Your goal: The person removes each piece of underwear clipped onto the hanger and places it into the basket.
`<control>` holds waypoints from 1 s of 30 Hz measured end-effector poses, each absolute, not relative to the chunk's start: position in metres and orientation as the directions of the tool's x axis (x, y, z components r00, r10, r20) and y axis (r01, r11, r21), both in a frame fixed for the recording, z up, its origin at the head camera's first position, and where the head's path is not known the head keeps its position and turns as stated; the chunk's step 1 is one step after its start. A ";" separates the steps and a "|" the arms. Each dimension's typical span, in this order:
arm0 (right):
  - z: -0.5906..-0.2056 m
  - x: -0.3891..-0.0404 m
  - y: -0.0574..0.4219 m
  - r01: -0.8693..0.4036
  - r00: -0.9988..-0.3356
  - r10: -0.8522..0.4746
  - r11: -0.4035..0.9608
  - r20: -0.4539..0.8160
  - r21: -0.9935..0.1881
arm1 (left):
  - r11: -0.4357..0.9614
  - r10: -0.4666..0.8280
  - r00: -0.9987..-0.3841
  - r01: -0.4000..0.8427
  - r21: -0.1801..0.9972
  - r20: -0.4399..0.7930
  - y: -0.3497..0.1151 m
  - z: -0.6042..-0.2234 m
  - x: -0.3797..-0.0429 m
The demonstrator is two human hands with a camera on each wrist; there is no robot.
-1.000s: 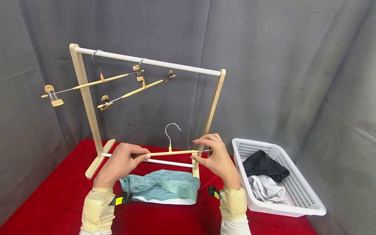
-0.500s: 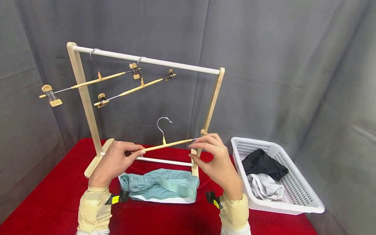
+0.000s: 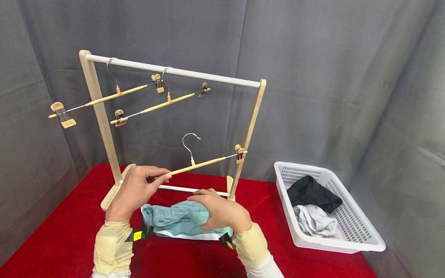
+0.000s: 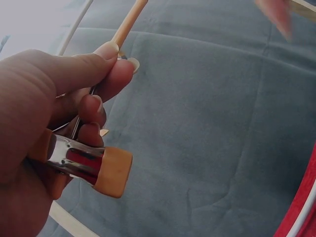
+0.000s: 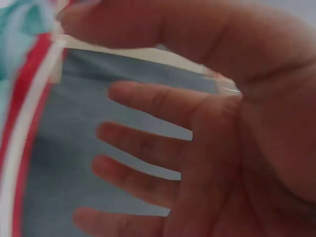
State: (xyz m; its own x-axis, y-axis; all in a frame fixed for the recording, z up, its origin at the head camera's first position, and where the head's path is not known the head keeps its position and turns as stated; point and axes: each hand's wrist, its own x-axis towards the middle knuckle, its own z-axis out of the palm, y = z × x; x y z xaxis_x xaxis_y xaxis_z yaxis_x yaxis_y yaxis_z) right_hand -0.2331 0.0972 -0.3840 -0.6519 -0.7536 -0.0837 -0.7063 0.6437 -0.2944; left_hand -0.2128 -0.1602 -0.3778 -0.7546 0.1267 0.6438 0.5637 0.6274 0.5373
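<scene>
My left hand [image 3: 139, 189] pinches a clip hanger [image 3: 196, 166] near its left end, between thumb and fingers. The hanger tilts up to the right, its metal hook pointing upward. In the left wrist view its left wooden clip [image 4: 112, 173] lies under the curled fingers; the right clip [image 3: 240, 154] hangs free near the rack's right post. Above the folded teal garment [image 3: 174, 220] on the red cloth is my right hand [image 3: 222, 212], holding nothing. Its fingers are spread in the right wrist view. It hides part of the garment; whether they touch cannot be told.
A wooden rack with a white top rail [image 3: 208, 77] stands behind, two clip hangers [image 3: 116, 94] hooked on it. At right, a white basket [image 3: 361, 235] holds a black garment [image 3: 313, 195] and a light grey one [image 3: 314, 221]. Grey curtain [image 3: 313, 96] encloses the back.
My right hand has let go of the hanger's right end and moved down and left over the teal garment. The hanger's right end has risen while my left hand keeps its grip.
</scene>
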 end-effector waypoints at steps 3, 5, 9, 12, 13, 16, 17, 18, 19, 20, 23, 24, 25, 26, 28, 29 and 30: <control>-0.409 -0.247 0.083 -0.679 -0.663 -0.725 0.687 -0.184 -0.260 | 0.614 0.133 -0.759 0.568 0.548 0.637 -0.159 -0.378 -0.214; -0.424 -0.253 0.075 -0.649 -0.676 -0.697 0.717 -0.239 -0.254 | 0.613 0.135 -0.768 0.562 0.556 0.626 -0.158 -0.378 -0.214; -0.450 -0.259 0.062 -0.615 -0.692 -0.656 0.755 -0.302 -0.229 | 0.618 0.133 -0.781 0.547 0.565 0.610 -0.158 -0.378 -0.213; -0.463 -0.260 0.056 -0.606 -0.696 -0.637 0.769 -0.333 -0.203 | 0.617 0.134 -0.774 0.554 0.558 0.619 -0.158 -0.377 -0.213; -0.467 -0.260 0.055 -0.608 -0.696 -0.633 0.771 -0.338 -0.193 | 0.616 0.137 -0.769 0.560 0.554 0.625 -0.159 -0.378 -0.213; -0.471 -0.261 0.053 -0.610 -0.699 -0.627 0.774 -0.345 -0.170 | 0.614 0.143 -0.753 0.576 0.539 0.642 -0.160 -0.378 -0.213; -0.471 -0.262 0.053 -0.608 -0.700 -0.625 0.775 -0.345 -0.172 | 0.612 0.145 -0.750 0.580 0.537 0.645 -0.160 -0.378 -0.213; -0.470 -0.263 0.054 -0.604 -0.703 -0.623 0.778 -0.342 -0.173 | 0.611 0.145 -0.750 0.581 0.538 0.645 -0.160 -0.378 -0.213; -0.470 -0.264 0.054 -0.602 -0.705 -0.622 0.779 -0.341 -0.174 | 0.610 0.146 -0.753 0.579 0.540 0.642 -0.160 -0.378 -0.214; -0.470 -0.265 0.055 -0.600 -0.708 -0.619 0.781 -0.341 -0.172 | 0.611 0.146 -0.757 0.576 0.544 0.637 -0.161 -0.378 -0.214; -0.471 -0.269 0.058 -0.595 -0.709 -0.617 0.783 -0.342 -0.181 | 0.611 0.147 -0.776 0.559 0.561 0.614 -0.159 -0.378 -0.213; -0.472 -0.270 0.059 -0.600 -0.705 -0.623 0.779 -0.339 -0.184 | 0.613 0.146 -0.781 0.553 0.564 0.607 -0.159 -0.377 -0.213; -0.473 -0.270 0.059 -0.607 -0.699 -0.631 0.772 -0.336 -0.189 | 0.614 0.145 -0.785 0.549 0.567 0.602 -0.158 -0.377 -0.213; -0.474 -0.271 0.060 -0.613 -0.692 -0.641 0.765 -0.333 -0.199 | 0.614 0.144 -0.787 0.546 0.570 0.599 -0.158 -0.377 -0.213; -0.476 -0.272 0.059 -0.626 -0.674 -0.662 0.748 -0.328 -0.221 | 0.613 0.143 -0.788 0.546 0.571 0.600 -0.157 -0.376 -0.212; -0.476 -0.272 0.059 -0.637 -0.663 -0.673 0.737 -0.327 -0.226 | 0.614 0.142 -0.784 0.549 0.568 0.604 -0.157 -0.376 -0.212; -0.477 -0.271 0.058 -0.652 -0.652 -0.684 0.726 -0.327 -0.219 | 0.614 0.141 -0.779 0.553 0.563 0.611 -0.157 -0.376 -0.212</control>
State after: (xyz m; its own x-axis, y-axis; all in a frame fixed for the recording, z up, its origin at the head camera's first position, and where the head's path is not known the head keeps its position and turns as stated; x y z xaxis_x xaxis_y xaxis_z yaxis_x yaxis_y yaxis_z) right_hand -0.2712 0.0575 -0.4765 -0.6518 -0.6844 -0.3267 -0.6522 0.7257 -0.2191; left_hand -0.2122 -0.1571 -0.3762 -0.7786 0.1411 0.6114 0.5533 0.6139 0.5630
